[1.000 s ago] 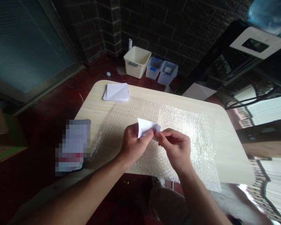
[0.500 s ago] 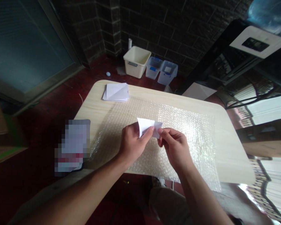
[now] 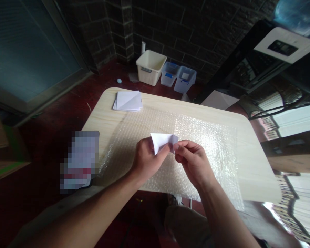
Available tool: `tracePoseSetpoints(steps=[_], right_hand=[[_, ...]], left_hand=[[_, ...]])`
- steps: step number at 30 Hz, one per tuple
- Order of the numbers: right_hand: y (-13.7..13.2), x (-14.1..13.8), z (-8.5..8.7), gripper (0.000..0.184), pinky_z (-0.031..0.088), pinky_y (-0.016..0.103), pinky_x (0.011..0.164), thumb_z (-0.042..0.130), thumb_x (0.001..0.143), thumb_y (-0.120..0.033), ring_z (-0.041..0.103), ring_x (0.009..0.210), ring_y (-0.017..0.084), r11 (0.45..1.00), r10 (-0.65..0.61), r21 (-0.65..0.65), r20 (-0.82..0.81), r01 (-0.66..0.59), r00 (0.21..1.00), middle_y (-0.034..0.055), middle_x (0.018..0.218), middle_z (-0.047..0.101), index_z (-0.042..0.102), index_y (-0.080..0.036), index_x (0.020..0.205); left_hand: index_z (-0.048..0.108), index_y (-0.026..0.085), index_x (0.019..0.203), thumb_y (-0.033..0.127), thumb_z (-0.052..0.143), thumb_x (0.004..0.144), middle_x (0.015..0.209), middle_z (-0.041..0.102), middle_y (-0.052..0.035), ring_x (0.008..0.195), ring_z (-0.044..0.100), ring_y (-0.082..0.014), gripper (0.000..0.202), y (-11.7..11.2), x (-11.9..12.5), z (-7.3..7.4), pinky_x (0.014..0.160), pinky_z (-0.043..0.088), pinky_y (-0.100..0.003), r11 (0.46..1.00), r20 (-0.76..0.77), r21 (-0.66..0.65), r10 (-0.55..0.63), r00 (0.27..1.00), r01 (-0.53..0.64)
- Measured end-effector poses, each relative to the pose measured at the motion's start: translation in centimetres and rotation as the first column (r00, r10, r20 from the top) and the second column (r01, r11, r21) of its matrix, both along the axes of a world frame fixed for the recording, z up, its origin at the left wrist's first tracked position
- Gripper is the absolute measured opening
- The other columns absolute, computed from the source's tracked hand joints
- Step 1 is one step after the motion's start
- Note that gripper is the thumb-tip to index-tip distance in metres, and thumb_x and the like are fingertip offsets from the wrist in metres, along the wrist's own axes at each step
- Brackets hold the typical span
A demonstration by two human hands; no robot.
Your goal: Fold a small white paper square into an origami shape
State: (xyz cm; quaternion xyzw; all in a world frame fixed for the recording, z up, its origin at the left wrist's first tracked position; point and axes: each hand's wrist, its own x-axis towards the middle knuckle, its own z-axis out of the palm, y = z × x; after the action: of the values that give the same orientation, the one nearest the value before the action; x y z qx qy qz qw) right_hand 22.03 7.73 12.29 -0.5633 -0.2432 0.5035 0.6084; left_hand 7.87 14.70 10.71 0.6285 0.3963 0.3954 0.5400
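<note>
1. The room has a dark brick wall (image 3: 170,26) and a dark red floor (image 3: 64,98).
2. By the wall sit 1 cream bin (image 3: 147,75) and 2 clear boxes (image 3: 167,80) with blue clips.
3. A pale wood table (image 3: 258,165) stands in front, with a big sheet of bubble wrap (image 3: 212,165) spread on it.
4. A small white paper (image 3: 160,138) is up over the bubble wrap, between the 2 hands, and it is bent near its right end.
5. The left hand (image 3: 146,157) grips the paper, with its thumb on the near side.
6. The right hand (image 3: 196,162) pinches the right end with its fingers (image 3: 187,151).
7. A stack of white sheets (image 3: 129,100) lies at the table's far left corner, well apart from both hands.
</note>
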Motion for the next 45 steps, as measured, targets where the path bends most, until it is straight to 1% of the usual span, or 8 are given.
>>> tracePoseSetpoints(steps=[8, 12, 19, 25, 28, 37, 41, 45], right_hand=[[0.1, 0.3, 0.0, 0.017, 0.036, 0.027, 0.056, 0.086, 0.081, -0.032, 0.044, 0.057, 0.01, 0.998, 0.055, 0.021, -0.041, -0.054, 0.998, -0.002, 0.063, 0.059, 0.079, -0.021, 0.07], [0.0, 0.1, -0.1, 0.014, 0.039, 0.028, 0.056, 0.08, 0.089, -0.034, 0.048, 0.058, 0.011, 0.996, 0.029, 0.082, 0.085, -0.036, 0.996, -0.001, 0.067, 0.062, 0.082, -0.022, 0.082], [-0.4, -0.1, -0.7, 0.015, 0.053, 0.034, 0.066, 0.084, 0.089, -0.031, 0.068, 0.082, 0.02, 0.984, -0.048, 0.175, 0.472, -0.041, 0.88, 0.0064, 0.095, 0.075, 0.087, -0.028, 0.104], [-0.3, -0.4, -0.5, 0.02, 0.054, 0.032, 0.062, 0.081, 0.092, -0.03, 0.064, 0.074, 0.016, 0.977, -0.063, 0.207, 0.484, -0.045, 0.873, 0.005, 0.096, 0.073, 0.086, -0.031, 0.111], [-0.3, -0.5, -0.4, 0.023, 0.056, 0.032, 0.063, 0.081, 0.092, -0.029, 0.064, 0.072, 0.015, 0.977, -0.048, 0.21, 0.429, -0.048, 0.902, 0.0046, 0.1, 0.074, 0.085, -0.033, 0.114], [-0.3, -0.1, -0.5, 0.037, 0.059, 0.033, 0.071, 0.088, 0.085, -0.034, 0.07, 0.09, 0.02, 0.979, 0.056, 0.164, 0.371, -0.124, 0.927, 0.0067, 0.121, 0.076, 0.082, -0.034, 0.122], [-0.4, 0.1, -0.4, 0.022, 0.055, 0.033, 0.063, 0.08, 0.092, -0.042, 0.066, 0.071, 0.019, 0.993, -0.009, 0.107, 0.471, -0.047, 0.882, 0.0065, 0.084, 0.078, 0.086, -0.023, 0.101], [-0.7, 1.1, -0.1, 0.035, 0.043, 0.029, 0.051, 0.076, 0.093, -0.048, 0.055, 0.055, 0.015, 0.995, -0.103, 0.06, 0.493, 0.085, 0.864, 0.0025, 0.06, 0.065, 0.08, -0.018, 0.075]], left_hand=[[0.07, 0.019, 0.064, 0.024, 0.072, 0.087, 0.058, 0.066, 0.0008, 0.055, 0.061, -0.0141, 0.023, 0.0, -0.1, 0.3, 0.053, 0.042, -0.026, 1.0, -0.004, -0.019, -0.025, 1.0, 0.025], [0.071, 0.019, 0.065, 0.023, 0.071, 0.085, 0.06, 0.067, -0.0002, 0.057, 0.061, -0.0144, 0.02, 0.2, 0.2, -0.2, 0.054, 0.044, -0.027, 0.976, 0.108, -0.206, -0.042, 0.993, 0.064], [0.077, 0.015, 0.083, 0.028, 0.075, 0.079, 0.077, 0.073, -0.004, 0.063, 0.061, -0.0121, 0.014, 0.8, 0.6, -1.4, 0.056, 0.046, -0.024, 0.741, 0.366, -0.631, 0.024, 0.93, 0.229], [0.075, 0.014, 0.083, 0.019, 0.083, 0.073, 0.072, 0.066, 0.0003, 0.061, 0.057, -0.0077, 0.014, 1.3, 0.4, -0.5, 0.054, 0.044, -0.019, 0.515, 0.523, -0.751, 0.081, 0.848, 0.414], [0.076, 0.015, 0.084, 0.017, 0.087, 0.071, 0.071, 0.064, 0.0011, 0.06, 0.056, -0.0067, 0.017, 1.5, 0.4, -0.3, 0.056, 0.045, -0.018, 0.461, 0.551, -0.763, 0.098, 0.829, 0.453], [0.076, 0.02, 0.103, 0.026, 0.093, 0.072, 0.087, 0.075, -0.0015, 0.07, 0.066, -0.0095, 0.036, 1.2, 0.2, -0.9, 0.058, 0.046, -0.019, 0.561, 0.483, -0.715, -0.036, 0.875, 0.418], [0.07, 0.022, 0.116, 0.029, 0.091, 0.073, 0.096, 0.079, -0.0048, 0.076, 0.074, -0.0173, 0.049, 1.0, 0.3, -0.8, 0.062, 0.051, -0.024, 0.687, 0.36, -0.676, -0.008, 0.933, 0.266], [0.067, 0.02, 0.118, 0.035, 0.085, 0.08, 0.103, 0.079, -0.0081, 0.088, 0.076, -0.0213, 0.045, 1.4, 0.0, -0.3, 0.071, 0.058, -0.029, 0.731, 0.385, -0.638, 0.032, 0.922, 0.241]])
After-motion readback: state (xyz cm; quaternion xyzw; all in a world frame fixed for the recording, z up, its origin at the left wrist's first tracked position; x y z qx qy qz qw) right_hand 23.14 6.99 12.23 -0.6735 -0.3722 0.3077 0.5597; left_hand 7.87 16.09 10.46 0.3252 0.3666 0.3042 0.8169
